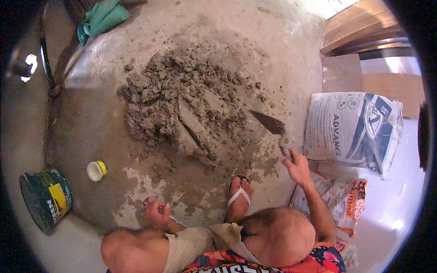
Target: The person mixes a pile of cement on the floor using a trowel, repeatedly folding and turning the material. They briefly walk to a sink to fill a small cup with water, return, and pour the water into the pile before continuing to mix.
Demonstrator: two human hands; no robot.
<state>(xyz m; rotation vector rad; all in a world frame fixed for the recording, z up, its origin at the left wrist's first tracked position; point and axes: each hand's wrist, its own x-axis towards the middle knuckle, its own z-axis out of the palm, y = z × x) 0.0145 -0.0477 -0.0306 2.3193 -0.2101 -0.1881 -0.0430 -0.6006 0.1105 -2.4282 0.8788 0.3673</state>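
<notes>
A heap of wet grey-brown mortar (182, 91) lies on the floor ahead of me, crumbly at the far side, with smooth sliced faces in its middle. My right hand (298, 168) is wrapped round the handle of a trowel (269, 123). The trowel's dark, mortar-smeared blade points left, low over the floor at the heap's right edge. My left hand (157, 212) hangs in front of my left knee, its fingers curled in, with nothing visible in them. It is near the heap's lower side but apart from it.
A large white and blue bag (350, 132) stands at the right, with an orange-marked bag (337, 200) nearer me. On the left are a dark green bucket (38, 204) and a small yellow and white tub (95, 171). Green cloth (104, 20) lies far left; wooden boards (359, 22) lean far right.
</notes>
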